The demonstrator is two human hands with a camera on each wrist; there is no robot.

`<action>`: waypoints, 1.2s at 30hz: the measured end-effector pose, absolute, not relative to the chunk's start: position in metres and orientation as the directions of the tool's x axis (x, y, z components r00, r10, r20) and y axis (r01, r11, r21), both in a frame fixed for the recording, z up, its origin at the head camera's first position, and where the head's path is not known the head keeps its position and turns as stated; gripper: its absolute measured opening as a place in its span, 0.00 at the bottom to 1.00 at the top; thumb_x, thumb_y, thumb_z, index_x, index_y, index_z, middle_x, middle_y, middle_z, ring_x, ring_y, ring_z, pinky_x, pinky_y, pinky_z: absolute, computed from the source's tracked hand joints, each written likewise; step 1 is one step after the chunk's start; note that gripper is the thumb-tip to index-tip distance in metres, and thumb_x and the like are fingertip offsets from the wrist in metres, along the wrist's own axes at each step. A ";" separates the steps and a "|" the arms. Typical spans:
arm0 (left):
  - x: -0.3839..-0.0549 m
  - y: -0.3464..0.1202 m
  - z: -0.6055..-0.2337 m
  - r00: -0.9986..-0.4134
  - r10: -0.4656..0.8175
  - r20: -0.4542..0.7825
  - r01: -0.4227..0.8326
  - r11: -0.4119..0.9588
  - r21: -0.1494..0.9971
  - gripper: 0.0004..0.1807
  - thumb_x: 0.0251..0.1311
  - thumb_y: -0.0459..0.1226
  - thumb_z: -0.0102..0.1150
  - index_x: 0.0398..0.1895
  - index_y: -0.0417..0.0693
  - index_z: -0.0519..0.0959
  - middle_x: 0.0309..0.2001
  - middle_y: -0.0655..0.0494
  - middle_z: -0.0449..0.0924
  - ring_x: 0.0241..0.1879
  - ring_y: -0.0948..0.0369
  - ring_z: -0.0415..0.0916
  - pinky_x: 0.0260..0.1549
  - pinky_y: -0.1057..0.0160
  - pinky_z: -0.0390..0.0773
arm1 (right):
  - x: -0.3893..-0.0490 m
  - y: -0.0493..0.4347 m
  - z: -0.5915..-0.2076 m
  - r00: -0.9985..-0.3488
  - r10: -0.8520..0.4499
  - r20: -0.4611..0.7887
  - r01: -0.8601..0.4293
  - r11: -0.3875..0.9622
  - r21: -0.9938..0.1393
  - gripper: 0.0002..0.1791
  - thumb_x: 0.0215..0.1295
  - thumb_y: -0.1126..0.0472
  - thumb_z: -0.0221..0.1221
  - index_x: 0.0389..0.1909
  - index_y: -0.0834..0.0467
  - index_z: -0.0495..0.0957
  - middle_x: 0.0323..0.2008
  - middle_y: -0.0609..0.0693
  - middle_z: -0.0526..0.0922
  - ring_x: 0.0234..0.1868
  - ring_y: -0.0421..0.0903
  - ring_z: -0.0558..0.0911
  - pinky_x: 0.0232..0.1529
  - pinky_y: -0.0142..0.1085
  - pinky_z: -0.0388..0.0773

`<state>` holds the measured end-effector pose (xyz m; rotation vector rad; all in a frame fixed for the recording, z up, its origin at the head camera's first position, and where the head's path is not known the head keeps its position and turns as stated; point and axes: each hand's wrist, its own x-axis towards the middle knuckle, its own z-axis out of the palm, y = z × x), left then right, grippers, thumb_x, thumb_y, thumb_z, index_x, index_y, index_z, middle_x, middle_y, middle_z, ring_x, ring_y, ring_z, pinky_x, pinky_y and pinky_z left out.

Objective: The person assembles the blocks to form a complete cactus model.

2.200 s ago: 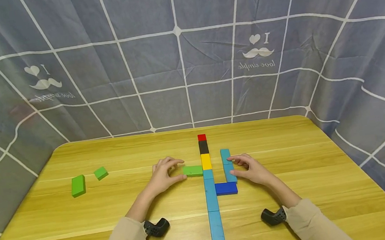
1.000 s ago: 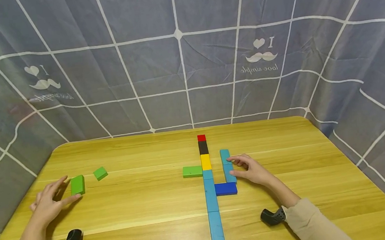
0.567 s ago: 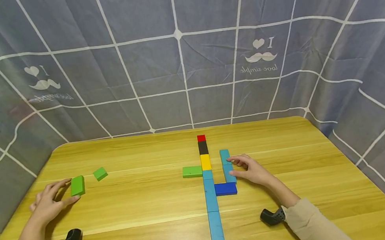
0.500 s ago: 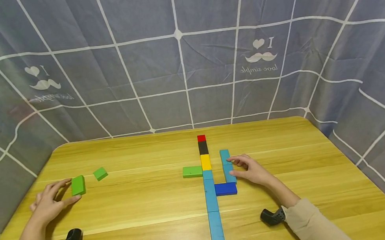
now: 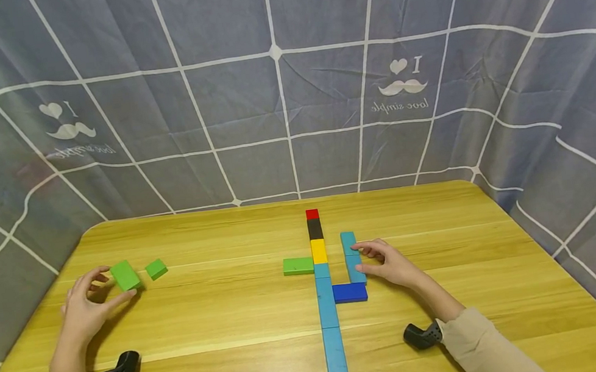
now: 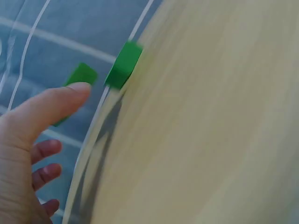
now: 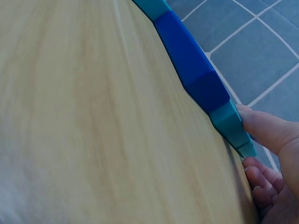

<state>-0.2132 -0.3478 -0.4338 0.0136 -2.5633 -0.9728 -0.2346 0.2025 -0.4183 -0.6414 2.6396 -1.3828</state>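
My left hand [image 5: 82, 309] pinches a green rectangular block [image 5: 124, 274] between thumb and fingers, tilted and raised off the table. A smaller green block [image 5: 156, 269] lies just to its right. In the left wrist view the thumb partly covers the held block [image 6: 83, 73]. My right hand [image 5: 392, 265] rests beside two light blue blocks [image 5: 349, 243] set end to end, its thumb and index fingertips at their right side. These meet a dark blue block [image 5: 350, 292], which also appears in the right wrist view, with the thumb near a light blue block [image 7: 230, 122].
A straight row runs down the middle of the wooden table [image 5: 230, 365]: a red block [image 5: 312, 214], a black one [image 5: 315, 229], a yellow one [image 5: 319, 251], then several light blue ones [image 5: 335, 359]. Another green block [image 5: 298, 266] touches its left side. A grey curtain [image 5: 234, 107] hangs behind.
My left hand left the green block beside the row, went left to the larger loose green block, gripped it, then lifted and turned it slightly rightward. My right hand stayed put.
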 end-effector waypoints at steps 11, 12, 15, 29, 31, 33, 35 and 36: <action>-0.256 -0.266 -0.427 -0.881 -0.004 0.473 0.345 0.678 0.649 0.35 0.38 0.33 0.73 0.54 0.37 0.68 0.41 0.41 0.68 0.41 0.49 0.62 0.43 0.44 0.51 | -0.252 0.215 -0.449 -0.911 -0.394 0.124 -0.328 0.507 -0.797 0.24 0.59 0.58 0.60 0.57 0.59 0.71 0.45 0.55 0.71 0.45 0.49 0.68 0.46 0.40 0.66; -0.260 -0.258 -0.428 -0.883 0.015 0.470 0.356 0.672 0.649 0.35 0.38 0.33 0.73 0.53 0.38 0.68 0.41 0.41 0.69 0.41 0.48 0.62 0.43 0.44 0.51 | -0.252 0.215 -0.449 -0.910 -0.394 0.126 -0.330 0.505 -0.798 0.24 0.59 0.57 0.60 0.57 0.58 0.72 0.45 0.54 0.71 0.45 0.49 0.68 0.46 0.40 0.66; -0.272 -0.232 -0.430 -0.890 0.067 0.451 0.382 0.650 0.657 0.36 0.37 0.34 0.73 0.54 0.39 0.69 0.40 0.42 0.69 0.41 0.49 0.62 0.43 0.45 0.52 | -0.251 0.215 -0.448 -0.908 -0.396 0.134 -0.338 0.509 -0.792 0.25 0.59 0.55 0.61 0.57 0.57 0.72 0.45 0.53 0.71 0.44 0.48 0.68 0.46 0.38 0.66; -0.303 -0.141 -0.442 -0.895 0.245 0.372 0.441 0.604 0.664 0.37 0.37 0.41 0.74 0.54 0.42 0.71 0.39 0.48 0.73 0.41 0.51 0.64 0.44 0.47 0.55 | -0.245 0.208 -0.436 -0.903 -0.403 0.145 -0.353 0.508 -0.786 0.23 0.59 0.64 0.59 0.56 0.65 0.71 0.44 0.59 0.70 0.44 0.52 0.68 0.45 0.42 0.66; -0.305 -0.133 -0.444 -0.901 0.255 0.351 0.432 0.603 0.670 0.37 0.37 0.42 0.74 0.54 0.43 0.71 0.39 0.48 0.73 0.42 0.51 0.64 0.47 0.46 0.55 | -0.241 0.205 -0.429 -0.903 -0.405 0.142 -0.349 0.502 -0.791 0.23 0.59 0.66 0.59 0.56 0.68 0.70 0.44 0.61 0.70 0.44 0.54 0.68 0.45 0.43 0.66; -0.307 -0.128 -0.446 -0.906 0.260 0.333 0.422 0.608 0.673 0.37 0.37 0.42 0.74 0.54 0.44 0.71 0.40 0.49 0.73 0.43 0.51 0.65 0.48 0.46 0.54 | -0.236 0.203 -0.421 -0.903 -0.407 0.134 -0.343 0.498 -0.797 0.23 0.59 0.67 0.58 0.55 0.69 0.69 0.44 0.63 0.70 0.44 0.55 0.67 0.45 0.44 0.66; -0.309 -0.123 -0.447 -0.911 0.268 0.315 0.413 0.609 0.677 0.37 0.37 0.42 0.74 0.55 0.44 0.72 0.40 0.49 0.73 0.43 0.51 0.65 0.49 0.46 0.53 | -0.233 0.202 -0.416 -0.904 -0.409 0.127 -0.338 0.497 -0.799 0.23 0.59 0.67 0.58 0.56 0.70 0.69 0.44 0.64 0.70 0.44 0.56 0.67 0.45 0.44 0.66; -0.309 -0.121 -0.447 -0.912 0.273 0.308 0.411 0.610 0.677 0.37 0.37 0.42 0.74 0.55 0.44 0.72 0.40 0.49 0.74 0.43 0.51 0.65 0.49 0.46 0.53 | -0.232 0.202 -0.415 -0.905 -0.407 0.125 -0.334 0.498 -0.800 0.23 0.59 0.68 0.58 0.56 0.70 0.69 0.44 0.64 0.70 0.44 0.56 0.67 0.45 0.45 0.66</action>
